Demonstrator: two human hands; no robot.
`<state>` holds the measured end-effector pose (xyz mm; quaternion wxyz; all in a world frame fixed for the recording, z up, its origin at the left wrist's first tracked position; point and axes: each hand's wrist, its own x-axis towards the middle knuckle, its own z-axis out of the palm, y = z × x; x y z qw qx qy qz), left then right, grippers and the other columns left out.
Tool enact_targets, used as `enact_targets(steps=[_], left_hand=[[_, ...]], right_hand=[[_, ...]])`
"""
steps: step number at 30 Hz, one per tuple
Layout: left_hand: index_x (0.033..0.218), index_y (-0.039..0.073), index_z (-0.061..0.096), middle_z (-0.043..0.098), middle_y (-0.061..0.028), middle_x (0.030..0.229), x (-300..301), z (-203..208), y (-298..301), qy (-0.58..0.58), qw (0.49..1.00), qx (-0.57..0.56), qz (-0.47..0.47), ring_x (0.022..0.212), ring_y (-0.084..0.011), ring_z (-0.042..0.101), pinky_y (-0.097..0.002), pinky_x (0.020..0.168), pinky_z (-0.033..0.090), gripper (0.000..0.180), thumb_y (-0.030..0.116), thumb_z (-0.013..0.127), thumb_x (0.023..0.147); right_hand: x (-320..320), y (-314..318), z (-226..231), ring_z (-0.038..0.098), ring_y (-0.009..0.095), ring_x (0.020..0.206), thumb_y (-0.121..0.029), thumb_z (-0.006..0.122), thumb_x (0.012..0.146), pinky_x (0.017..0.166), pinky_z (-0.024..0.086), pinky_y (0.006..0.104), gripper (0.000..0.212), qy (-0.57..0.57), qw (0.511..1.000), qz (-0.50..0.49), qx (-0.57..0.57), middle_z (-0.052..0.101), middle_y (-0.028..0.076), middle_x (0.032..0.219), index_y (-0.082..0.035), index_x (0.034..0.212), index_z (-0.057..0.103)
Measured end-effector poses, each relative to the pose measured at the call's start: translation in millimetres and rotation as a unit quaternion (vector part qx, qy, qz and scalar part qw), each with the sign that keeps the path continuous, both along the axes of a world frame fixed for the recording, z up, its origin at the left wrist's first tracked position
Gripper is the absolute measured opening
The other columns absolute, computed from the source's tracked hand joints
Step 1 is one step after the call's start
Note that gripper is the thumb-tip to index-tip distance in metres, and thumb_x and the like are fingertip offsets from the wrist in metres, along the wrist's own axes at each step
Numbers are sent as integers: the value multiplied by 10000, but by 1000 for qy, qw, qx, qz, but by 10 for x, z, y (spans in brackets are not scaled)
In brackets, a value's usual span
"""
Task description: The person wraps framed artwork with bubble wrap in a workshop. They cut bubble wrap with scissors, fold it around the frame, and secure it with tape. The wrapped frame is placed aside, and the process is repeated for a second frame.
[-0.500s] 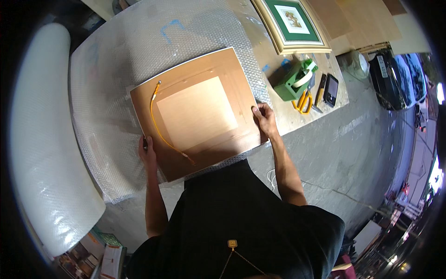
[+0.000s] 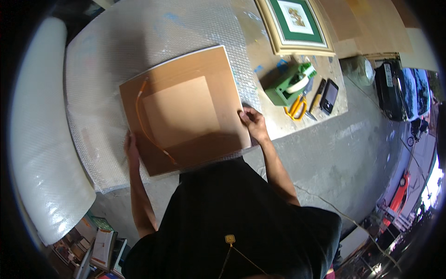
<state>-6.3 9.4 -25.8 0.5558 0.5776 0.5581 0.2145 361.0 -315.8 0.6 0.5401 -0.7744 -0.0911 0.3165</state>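
A framed picture [image 2: 227, 122] lies back side up between my hands, showing a brown backing board with a paler rectangle in its middle and a thin white edge. An orange hanging cord [image 2: 138, 108] curves down the left part of the board. My right hand [image 2: 255, 126] grips the right edge, its thumb on top and the fingers partly hidden below. At the lower left edge, my left hand [image 2: 132, 149] is closed on the side, with most of its fingers hidden underneath. Under the picture spreads a sheet of bubble wrap [image 2: 100, 116].
A large roll of bubble wrap [image 2: 39, 130] stands along the left. On the table's right lie a green tape dispenser [image 2: 283, 88], orange-handled scissors [image 2: 296, 109], a cutter knife [image 2: 318, 93] and a phone [image 2: 329, 96]. Behind them rests a gold-framed picture [image 2: 304, 49] with green mat.
The framed picture has shifted a little to the left with both my hands on it. Its near part is more shaded now, and my left thumb shows less on top. The view has turned slightly.
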Motion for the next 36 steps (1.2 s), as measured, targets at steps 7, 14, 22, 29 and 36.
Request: enact_targets(steps=[7,14,22,29,36], left_hand=[[1332,99,510,553,-172,1096,-1055,142,-727,358,919,107,126,1040,-306,558,-369,943,433,574,421,632,873],[1378,129,425,438,-166,1319,-1706,-6,-1178,-77,909,-191,361,1263,-300,398,-460,1021,363,617,392,646,866],[1167,38,551,568,-107,1091,-1932,-228,-946,-218,901,-253,276,1094,-251,509,-413,982,414,364,277,626,902],[1131,43,521,589,-77,989,-2077,-123,-777,-179,933,-301,79,943,-218,604,-375,838,499,301,279,562,947],[1051,41,575,637,-69,923,-2185,11,-543,-160,934,-311,75,844,-193,643,-333,728,526,328,342,604,925]], right_hand=[[1020,-1240,-21,623,364,657,-172,691,816,617,506,456,194,-437,849,-131,-266,642,193,776,11,871,658],[1462,-1135,-29,639,441,924,-401,690,758,822,501,464,544,-297,870,-43,-391,637,329,945,61,1025,582],[516,-1540,365,611,191,706,-116,525,928,553,484,292,266,72,967,-239,50,621,143,857,5,1164,550],[-1725,-1666,391,526,125,750,-193,575,934,572,460,265,329,213,791,-213,533,592,49,974,-110,1250,532],[-3676,-938,681,325,40,424,-714,562,786,346,242,175,781,218,941,-132,222,446,-41,666,-175,1337,441]])
